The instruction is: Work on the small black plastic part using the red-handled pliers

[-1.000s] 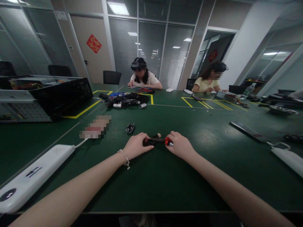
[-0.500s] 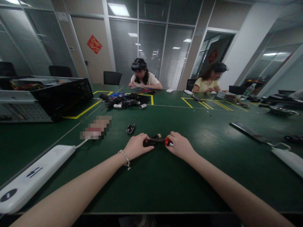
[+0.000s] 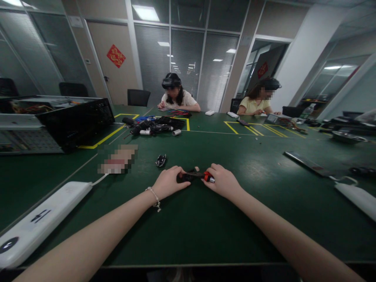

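Note:
Over the green table [image 3: 188,231], my left hand [image 3: 169,182] is closed around a small black part [image 3: 183,178], its thumb and fingers pinching it from the left. My right hand [image 3: 223,181] grips a red-handled tool [image 3: 208,177] with a silver end. The tool's dark, narrow front reaches left and meets the black part; its tip is too dark to make out. A small pale piece [image 3: 196,169] lies just beyond the tool. Left of it and farther off rests a small black-and-silver piece [image 3: 161,160].
A white power bank [image 3: 49,215] lies at left, cabled to a blurred-out item [image 3: 119,159]. Behind it stands an opened computer case [image 3: 76,121]. Tools and cables [image 3: 152,125] are heaped mid-table. A phone [image 3: 305,163] lies at right. Two people [image 3: 178,98] sit opposite.
The whole view has shifted very slightly. Both hands, the black part and the red-handled tool keep nearly the same places and grip.

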`<state>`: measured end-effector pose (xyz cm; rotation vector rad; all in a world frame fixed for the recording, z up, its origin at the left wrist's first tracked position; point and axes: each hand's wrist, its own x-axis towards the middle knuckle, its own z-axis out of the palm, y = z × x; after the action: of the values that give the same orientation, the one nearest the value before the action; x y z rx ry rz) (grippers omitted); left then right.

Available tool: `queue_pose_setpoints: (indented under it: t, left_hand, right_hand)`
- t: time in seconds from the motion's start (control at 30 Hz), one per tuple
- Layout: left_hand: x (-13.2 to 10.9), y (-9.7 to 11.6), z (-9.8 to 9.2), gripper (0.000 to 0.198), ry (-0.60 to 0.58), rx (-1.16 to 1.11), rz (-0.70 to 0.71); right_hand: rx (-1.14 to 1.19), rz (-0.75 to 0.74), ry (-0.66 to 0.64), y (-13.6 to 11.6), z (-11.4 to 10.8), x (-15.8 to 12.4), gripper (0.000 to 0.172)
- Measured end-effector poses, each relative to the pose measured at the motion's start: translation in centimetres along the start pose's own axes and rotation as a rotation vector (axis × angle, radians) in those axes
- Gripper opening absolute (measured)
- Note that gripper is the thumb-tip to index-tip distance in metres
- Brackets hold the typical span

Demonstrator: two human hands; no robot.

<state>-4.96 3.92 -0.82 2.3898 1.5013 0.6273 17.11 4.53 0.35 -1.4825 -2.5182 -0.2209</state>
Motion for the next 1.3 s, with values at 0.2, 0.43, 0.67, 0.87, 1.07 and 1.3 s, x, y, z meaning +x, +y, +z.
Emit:
queue_pose_setpoints:
  t: [0.2, 0.43, 0.67, 0.87, 1.07, 1.3]
  left_hand:
    - [0.01, 0.10, -0.18, 0.030, -0.020, -0.014, -0.015]
    - [0.05, 0.23, -0.20, 0.031, -0.022, -0.003, -0.023]
    - [0.11, 0.15, -0.10, 0.030, -0.015, -0.005, -0.016]
    - [0.06, 0.29, -0.20, 0.030, -0.025, -0.003, -0.023]
    - [0.04, 0.22, -0.23, 0.029, -0.026, -0.016, -0.017]
    - [-0.01, 0.29, -0.16, 0.031, -0.013, -0.007, -0.031]
  right_hand:
    - [-0.008, -0.002, 0.000, -0.14, 0.03, 0.15, 0.022]
    - [-0.013, 0.009, -0.018, -0.16, -0.09, 0.16, 0.021]
    - [-0.009, -0.001, -0.012, 0.04, -0.10, -0.06, 0.023]
    - [-0.017, 0.002, -0.017, 0.09, -0.02, -0.07, 0.023]
    - [-0.013, -0.008, -0.004, -0.02, -0.06, 0.04, 0.022]
    - [-0.013, -0.010, -0.004, -0.13, -0.15, 0.01, 0.023]
